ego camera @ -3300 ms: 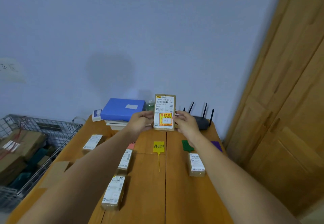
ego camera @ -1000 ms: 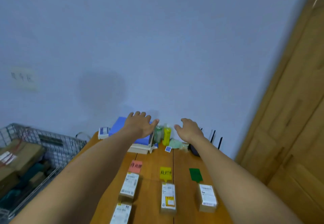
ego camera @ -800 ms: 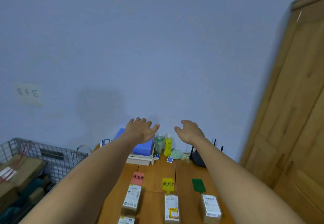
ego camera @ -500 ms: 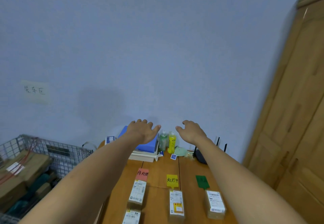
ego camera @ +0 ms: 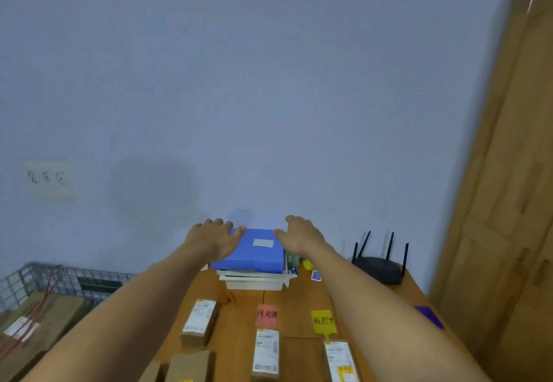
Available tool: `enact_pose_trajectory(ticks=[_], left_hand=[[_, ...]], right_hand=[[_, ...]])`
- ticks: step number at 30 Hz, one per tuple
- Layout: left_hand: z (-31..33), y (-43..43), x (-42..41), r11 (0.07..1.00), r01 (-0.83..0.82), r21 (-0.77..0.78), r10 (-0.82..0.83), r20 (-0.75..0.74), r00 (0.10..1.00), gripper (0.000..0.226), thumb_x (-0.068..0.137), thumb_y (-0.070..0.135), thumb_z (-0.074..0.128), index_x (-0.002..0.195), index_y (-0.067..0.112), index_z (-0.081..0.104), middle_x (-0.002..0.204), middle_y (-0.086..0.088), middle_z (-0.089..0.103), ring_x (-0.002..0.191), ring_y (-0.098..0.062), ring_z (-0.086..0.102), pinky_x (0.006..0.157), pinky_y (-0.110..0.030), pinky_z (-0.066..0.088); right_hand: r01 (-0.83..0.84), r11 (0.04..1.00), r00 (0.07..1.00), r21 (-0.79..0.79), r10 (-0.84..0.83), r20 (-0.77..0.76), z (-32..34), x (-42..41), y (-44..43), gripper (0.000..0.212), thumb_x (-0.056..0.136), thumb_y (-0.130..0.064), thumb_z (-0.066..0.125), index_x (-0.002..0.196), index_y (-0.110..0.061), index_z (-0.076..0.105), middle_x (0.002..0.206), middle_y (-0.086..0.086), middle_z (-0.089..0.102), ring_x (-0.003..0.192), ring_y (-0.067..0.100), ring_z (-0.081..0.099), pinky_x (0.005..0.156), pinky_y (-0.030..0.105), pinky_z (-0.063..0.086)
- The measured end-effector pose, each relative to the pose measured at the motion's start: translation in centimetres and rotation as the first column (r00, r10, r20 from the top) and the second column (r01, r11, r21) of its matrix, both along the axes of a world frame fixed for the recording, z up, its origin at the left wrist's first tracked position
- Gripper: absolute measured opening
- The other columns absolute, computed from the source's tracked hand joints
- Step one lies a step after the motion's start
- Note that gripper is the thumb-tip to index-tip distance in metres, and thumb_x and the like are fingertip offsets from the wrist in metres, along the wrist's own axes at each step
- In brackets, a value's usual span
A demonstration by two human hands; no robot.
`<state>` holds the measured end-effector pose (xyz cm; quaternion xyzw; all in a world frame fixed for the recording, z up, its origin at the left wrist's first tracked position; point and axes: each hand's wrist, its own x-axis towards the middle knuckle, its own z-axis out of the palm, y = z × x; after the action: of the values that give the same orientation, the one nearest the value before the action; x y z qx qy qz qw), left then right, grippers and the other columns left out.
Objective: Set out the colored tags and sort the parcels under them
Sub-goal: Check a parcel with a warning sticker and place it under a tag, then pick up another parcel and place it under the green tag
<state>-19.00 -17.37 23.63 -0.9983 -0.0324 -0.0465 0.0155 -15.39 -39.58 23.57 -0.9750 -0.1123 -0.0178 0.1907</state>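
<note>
Blue box (ego camera: 250, 251) at the table's far edge sits between my empty, spread left hand (ego camera: 213, 239) and right hand (ego camera: 300, 236); with parcels (ego camera: 265, 353) lying under the near tags (ego camera: 267, 315), I'd judge my next move is a two-handed lift.

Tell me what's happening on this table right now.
A person is sorting parcels under colored tags on a wooden table. Both hands are empty and open: the left hand and right hand reach out over a blue box stacked at the table's far end. A parcel lies below the red tag, another parcel below the yellow tag. A purple tag sits at the right edge, and one unsorted parcel lies left.
</note>
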Motion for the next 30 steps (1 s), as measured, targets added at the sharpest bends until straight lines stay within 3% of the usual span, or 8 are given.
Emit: enact_pose_trajectory(ticks=[3,8,13,18,22,26,30], left_hand=[[1.1,1.9,1.1,0.999,0.035,0.001,-0.035,-0.07,0.997,0.073,0.104,0.063,0.009,0.153,0.021,0.042,0.157,-0.009,0.043,0.145,-0.031,0.038,0.117,-0.047,0.033],[2.0,4.5,1.2,0.992,0.117,0.054,-0.116,-0.027,0.993,0.072,0.104,0.062,0.01,0.153,0.021,0.042,0.157,-0.007,0.045,0.143,-0.029,0.041,0.118,-0.045,0.032],[1.2,10.8,1.3,0.999,0.041,0.029,-0.039,-0.059,0.998,0.069,0.105,0.06,0.011,0.153,0.022,0.041,0.156,-0.008,0.046,0.143,-0.029,0.041,0.117,-0.046,0.034],[-0.5,14.8,1.5,1.0,0.01,0.006,-0.009,-0.105,0.994,0.065,0.107,0.057,0.014,0.154,0.02,0.039,0.156,-0.01,0.044,0.142,-0.03,0.042,0.113,-0.047,0.037],[-3.6,17.1,0.7,0.994,0.054,-0.092,-0.07,-0.172,0.983,0.063,0.106,0.058,0.02,0.149,0.018,0.042,0.152,-0.011,0.046,0.134,-0.032,0.048,0.105,-0.046,0.044],[-7.0,20.6,-0.1,0.997,0.061,-0.037,-0.068,-0.251,0.966,0.068,0.105,0.061,0.021,0.156,0.018,0.034,0.155,-0.013,0.044,0.135,-0.034,0.049,0.105,-0.046,0.043],[-11.4,23.9,-0.4,0.996,0.042,-0.079,-0.065,-0.318,0.946,0.066,0.106,0.058,0.025,0.153,0.013,0.038,0.154,-0.017,0.045,0.136,-0.037,0.05,0.105,-0.048,0.043]], right_hand=[[0.016,0.999,1.0,0.046,-0.016,-0.008,0.9,1.0,2.2,0.07,0.099,-0.054,0.043,0.155,-0.013,0.032,0.159,0.008,0.036,0.144,0.031,0.035,0.114,0.045,0.036],[0.085,0.987,0.995,0.133,-0.077,-0.068,1.4,3.0,5.1,0.068,0.099,-0.052,0.044,0.154,-0.013,0.033,0.158,0.008,0.038,0.142,0.03,0.038,0.112,0.045,0.039],[0.022,0.987,0.998,0.16,-0.013,-0.057,1.1,2.9,10.6,0.069,0.1,-0.05,0.044,0.156,-0.014,0.029,0.159,0.006,0.036,0.143,0.028,0.036,0.112,0.044,0.039],[0.041,0.978,0.99,0.203,-0.013,-0.139,-0.9,2.0,13.6,0.068,0.101,-0.047,0.047,0.158,-0.015,0.026,0.162,0.005,0.031,0.146,0.028,0.033,0.115,0.042,0.035],[0.107,0.955,0.973,0.277,-0.044,-0.226,-3.0,0.5,16.4,0.068,0.102,-0.044,0.048,0.158,-0.014,0.025,0.157,0.007,0.04,0.138,0.028,0.046,0.108,0.037,0.038],[0.104,0.956,0.94,0.276,-0.003,-0.342,-7.0,-1.3,20.2,0.073,0.1,-0.047,0.052,0.159,-0.015,0.022,0.163,0.007,0.031,0.146,0.03,0.035,0.115,0.044,0.035],[0.138,0.949,0.907,0.283,-0.006,-0.422,-11.7,-3.0,24.6,0.071,0.098,-0.046,0.057,0.156,-0.015,0.031,0.158,0.006,0.039,0.142,0.028,0.041,0.113,0.038,0.038]])
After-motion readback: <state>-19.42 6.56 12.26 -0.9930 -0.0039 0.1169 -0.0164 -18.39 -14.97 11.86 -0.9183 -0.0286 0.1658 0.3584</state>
